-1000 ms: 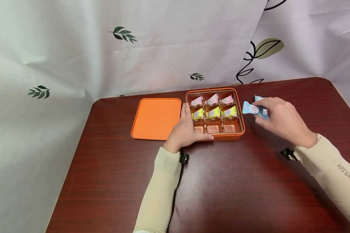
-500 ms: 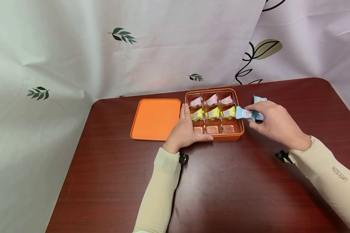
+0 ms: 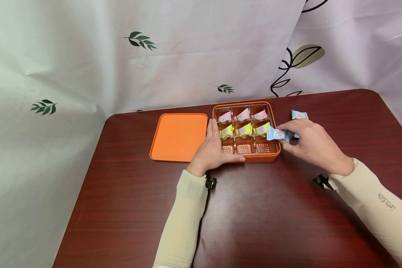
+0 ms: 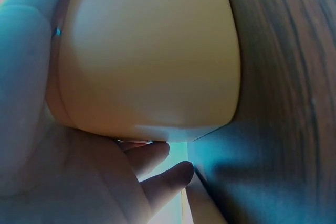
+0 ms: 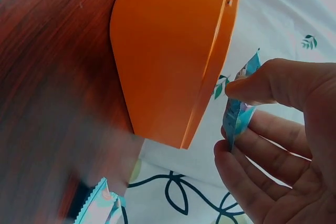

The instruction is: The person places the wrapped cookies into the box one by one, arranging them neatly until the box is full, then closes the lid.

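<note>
Cloth (image 3: 177,67) printed with leaf sprigs hangs behind the dark red worktop (image 3: 137,208), on which everything else stands or lies. Toward its back edge sits an orange box (image 3: 259,159) with nine brown compartments, and just to the box's left lies a flat orange lid (image 3: 179,137).

The right hand (image 3: 315,143) is at the box's right side, pinching a blue sweet (image 3: 278,134) between thumb and fingers. The left hand (image 3: 212,150) has its fingers laid straight along the box's left wall and its thumb along the front wall, touching without clutching.

Pink sweets (image 3: 243,114) fill the back row and yellow sweets (image 3: 243,130) the middle one; the front row shows its ribbed floor. Another blue sweet (image 3: 299,114) lies on the worktop beyond the right hand, with a bit more blue half hidden by that hand.

The held sweet points left from the fingertips, its long axis running roughly left to right, its tip overlapping the right rim from above; the right wrist view shows it apart from the box. The front right compartment (image 3: 262,147) lies leftward and nearer the person, with the right hand, I judge, the closer one.
</note>
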`<state>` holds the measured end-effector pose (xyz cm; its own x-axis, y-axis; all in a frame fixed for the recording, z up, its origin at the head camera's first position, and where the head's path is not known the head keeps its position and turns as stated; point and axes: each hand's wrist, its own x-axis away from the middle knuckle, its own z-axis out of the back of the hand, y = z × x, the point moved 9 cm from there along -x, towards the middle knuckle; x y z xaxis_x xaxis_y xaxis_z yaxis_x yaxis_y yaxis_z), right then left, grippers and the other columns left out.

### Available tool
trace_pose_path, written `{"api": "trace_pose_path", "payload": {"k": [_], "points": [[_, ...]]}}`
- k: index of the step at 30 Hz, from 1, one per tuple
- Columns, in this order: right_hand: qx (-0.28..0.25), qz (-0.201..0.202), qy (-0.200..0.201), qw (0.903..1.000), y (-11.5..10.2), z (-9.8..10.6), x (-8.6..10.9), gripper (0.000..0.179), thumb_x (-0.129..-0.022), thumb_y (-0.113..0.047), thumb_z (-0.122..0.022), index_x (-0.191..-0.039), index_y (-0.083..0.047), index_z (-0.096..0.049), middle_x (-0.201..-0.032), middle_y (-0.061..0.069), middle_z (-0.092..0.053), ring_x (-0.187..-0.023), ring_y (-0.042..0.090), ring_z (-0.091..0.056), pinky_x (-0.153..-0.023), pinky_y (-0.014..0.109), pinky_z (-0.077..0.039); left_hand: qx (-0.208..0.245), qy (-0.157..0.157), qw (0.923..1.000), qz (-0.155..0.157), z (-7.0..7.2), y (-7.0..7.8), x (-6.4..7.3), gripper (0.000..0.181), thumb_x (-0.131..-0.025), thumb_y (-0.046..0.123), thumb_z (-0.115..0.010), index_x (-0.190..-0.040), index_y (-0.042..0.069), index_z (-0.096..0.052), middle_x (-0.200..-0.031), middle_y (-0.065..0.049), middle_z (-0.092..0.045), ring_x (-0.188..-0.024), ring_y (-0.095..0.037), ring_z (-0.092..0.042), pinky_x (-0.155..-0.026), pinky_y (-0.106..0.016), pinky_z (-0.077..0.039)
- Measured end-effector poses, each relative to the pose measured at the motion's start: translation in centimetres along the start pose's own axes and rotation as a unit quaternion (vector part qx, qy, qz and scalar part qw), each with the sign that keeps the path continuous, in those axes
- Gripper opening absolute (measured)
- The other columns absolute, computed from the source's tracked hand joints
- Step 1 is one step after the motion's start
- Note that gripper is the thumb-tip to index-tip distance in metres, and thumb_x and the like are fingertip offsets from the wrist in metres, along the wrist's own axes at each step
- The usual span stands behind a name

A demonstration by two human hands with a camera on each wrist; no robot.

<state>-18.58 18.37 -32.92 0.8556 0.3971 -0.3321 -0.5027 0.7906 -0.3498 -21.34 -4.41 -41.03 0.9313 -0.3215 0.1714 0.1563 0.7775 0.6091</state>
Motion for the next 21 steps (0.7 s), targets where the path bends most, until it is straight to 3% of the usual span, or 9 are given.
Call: {"api": "trace_pose_path", "payload": {"k": [14,21], "points": [[0.003,0.011,-0.027,0.9996,-0.5,-0.8,-0.2,0.036,-0.074,-0.003,-0.079,-0.109,-0.004,-0.074,-0.098,0.007,-0.070,-0.078,0.019,-0.055,-0.068,0.039,-0.045,-0.001,0.002,1.0000,0.005,0.0,0.0,-0.1,0.151,-0.063,0.074,-0.081,-0.159,0.010,0.016,-0.167,-0.006,0.019,-0.147,-0.027,-0.031,-0.094,-0.037,-0.052],[-0.008,0.039,-0.037,0.9985,-1.1,-1.1,-0.4,0.037,-0.075,-0.006,-0.081,-0.111,0.000,-0.074,-0.106,0.013,-0.072,-0.099,0.031,-0.063,-0.085,0.051,-0.049,0.000,0.002,1.0000,0.004,0.1,0.0,-0.1,0.151,-0.064,0.074,-0.081,-0.159,0.010,0.016,-0.167,-0.006,0.019,-0.149,-0.025,-0.027,-0.098,-0.037,-0.050]]}}
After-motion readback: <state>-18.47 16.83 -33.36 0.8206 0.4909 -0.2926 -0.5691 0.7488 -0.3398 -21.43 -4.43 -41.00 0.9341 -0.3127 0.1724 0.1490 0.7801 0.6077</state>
